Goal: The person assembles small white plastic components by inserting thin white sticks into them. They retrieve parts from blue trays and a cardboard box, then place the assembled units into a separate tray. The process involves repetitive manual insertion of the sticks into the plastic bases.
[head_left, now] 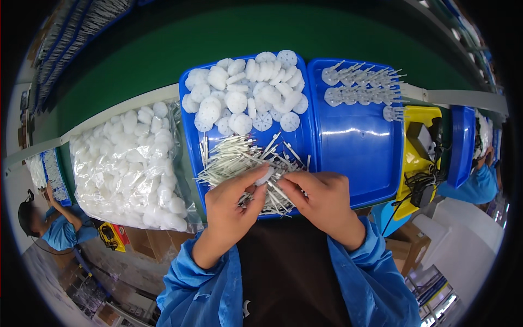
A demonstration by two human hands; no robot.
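My left hand (229, 204) pinches a white round plastic disc (265, 176) between thumb and forefinger. Close beside it, my right hand (326, 199) has its thumb and forefinger closed on what looks like a thin white stick, mostly hidden by the fingers. Both hands are over a heap of thin white sticks (231, 155) in the near half of the left blue tray (189, 150). Loose white discs with small holes (237, 102) fill that tray's far half. In the right blue tray (354, 152), discs fitted with sticks (357, 95) lie in rows at the far end.
A clear bag of white discs (125, 169) lies left of the trays on the green table (218, 32). To the right is a yellow bin (422, 114) with black cables (420, 185). Co-workers in blue sit at far left (60, 234) and far right (476, 182).
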